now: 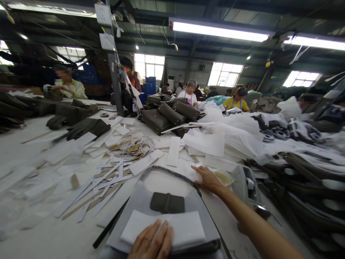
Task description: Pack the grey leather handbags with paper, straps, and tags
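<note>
A dark olive bag [212, 246] lies flat in front of me, mostly covered by a translucent pale sheet [130, 210]. Its strap [172, 172], partly wrapped in the same pale material, arches away from me. On the sheet rests a small dark olive flap-like piece [167, 203]. Closer in is a folded white padding sheet [185, 230], with my left hand [153, 239] flat on it, fingers extended. My right hand [207, 180] reaches out beside the strap's right side, fingers stretched and apart; whether it touches the strap I cannot tell.
Paper strips [107, 183] and scraps lie left. Right of my hand are a small dish of yellowish stuff [223, 177] and a grey tape dispenser [246, 183]. Dark bags pile at the centre back [169, 115] and right [299, 187]. Several people work behind.
</note>
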`<state>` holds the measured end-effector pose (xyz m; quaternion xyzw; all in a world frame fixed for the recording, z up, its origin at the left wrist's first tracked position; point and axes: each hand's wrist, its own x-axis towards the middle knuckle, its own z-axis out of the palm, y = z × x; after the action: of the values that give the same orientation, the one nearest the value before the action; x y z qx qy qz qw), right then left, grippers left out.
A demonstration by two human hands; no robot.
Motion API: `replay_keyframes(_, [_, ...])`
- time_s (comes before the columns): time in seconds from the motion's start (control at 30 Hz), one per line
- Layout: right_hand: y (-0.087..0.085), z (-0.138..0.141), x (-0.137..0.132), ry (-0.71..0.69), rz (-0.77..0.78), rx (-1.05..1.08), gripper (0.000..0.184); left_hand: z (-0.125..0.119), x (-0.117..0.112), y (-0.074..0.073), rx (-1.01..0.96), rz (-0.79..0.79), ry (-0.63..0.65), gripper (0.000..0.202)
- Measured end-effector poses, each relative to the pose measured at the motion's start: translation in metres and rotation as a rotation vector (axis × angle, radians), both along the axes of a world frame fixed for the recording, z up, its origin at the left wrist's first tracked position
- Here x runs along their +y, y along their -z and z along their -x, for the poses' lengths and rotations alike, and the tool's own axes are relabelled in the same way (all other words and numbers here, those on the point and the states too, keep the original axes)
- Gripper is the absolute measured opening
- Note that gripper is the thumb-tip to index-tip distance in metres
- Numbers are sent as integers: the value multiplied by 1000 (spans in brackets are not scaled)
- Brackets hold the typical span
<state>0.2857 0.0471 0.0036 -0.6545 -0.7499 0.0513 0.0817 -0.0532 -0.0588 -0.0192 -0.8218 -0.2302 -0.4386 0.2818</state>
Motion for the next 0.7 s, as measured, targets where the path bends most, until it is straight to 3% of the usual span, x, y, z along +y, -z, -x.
replay_keyframes(0.1, [-3, 10, 15, 10, 42, -30, 61, -8, 5, 9, -156, -53, 6, 37])
replay_keyframes(0.3, [-11, 23, 37, -26, 114, -82, 19, -13, 2, 12, -126, -64, -36, 31])
replay_keyframes(0.4, [-14, 26, 37, -3, 105, -115, 24, -13, 3, 9, -194, -105, -44, 31])
replay_keyframes(0.57, [-18, 10, 12, 34, 122, -129, 10, -8, -1, 4, -76, -35, -71, 28])
replay_keyframes(0.7, [-16, -12, -24, 30, 174, -113, 16, -6, -3, -3, -55, 67, -39, 38])
